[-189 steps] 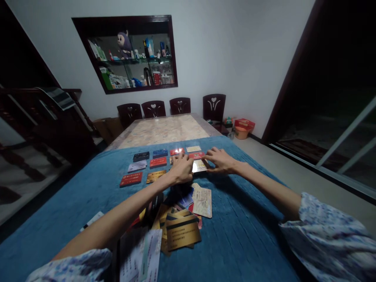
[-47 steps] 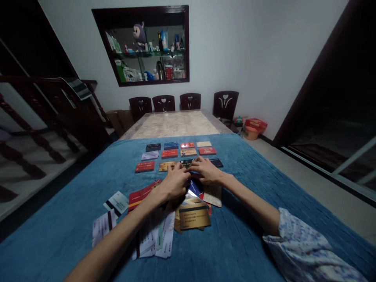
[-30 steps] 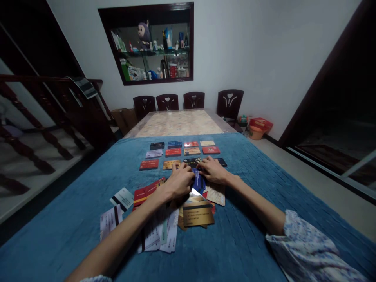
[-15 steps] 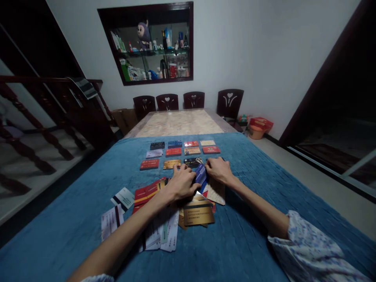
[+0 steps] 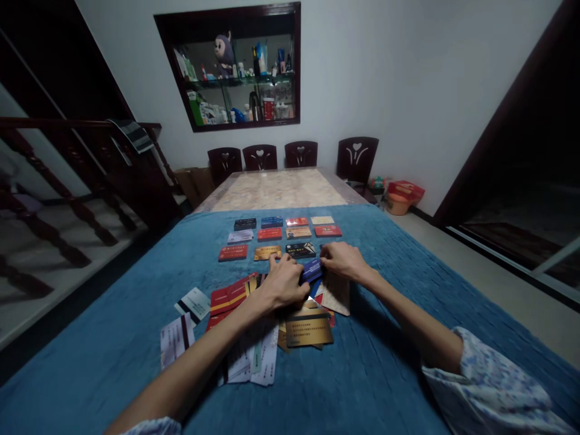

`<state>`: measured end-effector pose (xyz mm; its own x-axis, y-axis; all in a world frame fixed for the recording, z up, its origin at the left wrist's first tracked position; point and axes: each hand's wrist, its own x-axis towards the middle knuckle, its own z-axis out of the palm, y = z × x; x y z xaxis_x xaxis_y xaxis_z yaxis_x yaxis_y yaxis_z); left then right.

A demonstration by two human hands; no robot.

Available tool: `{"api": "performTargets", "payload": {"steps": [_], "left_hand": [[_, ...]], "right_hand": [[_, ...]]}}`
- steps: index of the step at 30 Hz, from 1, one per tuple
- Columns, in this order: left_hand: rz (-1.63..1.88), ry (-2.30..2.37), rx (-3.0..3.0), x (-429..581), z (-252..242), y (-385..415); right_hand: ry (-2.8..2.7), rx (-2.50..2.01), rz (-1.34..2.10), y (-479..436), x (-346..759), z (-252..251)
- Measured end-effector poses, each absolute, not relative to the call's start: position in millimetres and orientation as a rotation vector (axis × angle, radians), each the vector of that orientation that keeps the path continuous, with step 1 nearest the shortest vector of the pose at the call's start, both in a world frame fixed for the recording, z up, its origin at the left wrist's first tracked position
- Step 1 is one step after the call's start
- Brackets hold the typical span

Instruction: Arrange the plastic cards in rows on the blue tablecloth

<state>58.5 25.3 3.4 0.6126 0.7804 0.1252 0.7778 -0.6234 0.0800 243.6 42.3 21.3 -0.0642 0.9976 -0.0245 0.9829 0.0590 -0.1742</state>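
A blue cloth (image 5: 385, 374) covers the near part of the table. Both my hands hold one blue card (image 5: 312, 269) between them, just above a loose heap of cards (image 5: 304, 329). My left hand (image 5: 283, 284) pinches its left end with curled fingers. My right hand (image 5: 343, 260) grips its right end. Beyond the hands, cards lie in neat rows (image 5: 281, 234): dark, blue, red, cream, white and gold ones. Red cards (image 5: 229, 296) and white slips (image 5: 174, 335) spread to the left of the heap.
Past the cloth, the bare marble tabletop (image 5: 278, 190) runs to several dark chairs (image 5: 299, 153) at the wall. A wall niche (image 5: 235, 69) holds bottles and a plush toy. A stair railing (image 5: 67, 181) stands left, and a red basket (image 5: 405, 193) sits on the floor at right.
The hands left the far rows and came back to the heap. They lifted a blue card from it and have turned it from upright to nearly level, moving it slightly right.
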Motion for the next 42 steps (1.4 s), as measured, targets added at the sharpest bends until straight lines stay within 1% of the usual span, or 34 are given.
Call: {"api": "performTargets", "payload": {"steps": [7, 10, 15, 21, 26, 31, 36, 42], "left_hand": [[0.211, 1.356, 2.739, 56, 5, 30], [0.202, 1.357, 2.699, 55, 9, 31], [0.199, 1.37, 2.632, 53, 14, 33], [0.246, 1.384, 2.545, 46, 18, 40], [0.27, 1.446, 2.55, 45, 16, 44], [0.421, 1.488, 2.562, 43, 12, 48], [0.601, 1.47, 2.528, 40, 14, 50], [0.595, 1.448, 2.513, 42, 12, 48]], "right_hand": [[-2.596, -1.581, 0.354, 44, 268, 28], [-2.659, -1.495, 0.365, 46, 271, 22], [-2.681, -1.355, 0.284, 52, 269, 10], [-2.587, -1.402, 0.249, 54, 266, 8], [-2.499, -1.5, 0.118, 51, 259, 8], [-2.39, -1.579, 0.014, 48, 250, 9], [-2.325, -1.552, 0.018, 48, 251, 12], [-2.372, -1.629, 0.054, 46, 251, 14]]}}
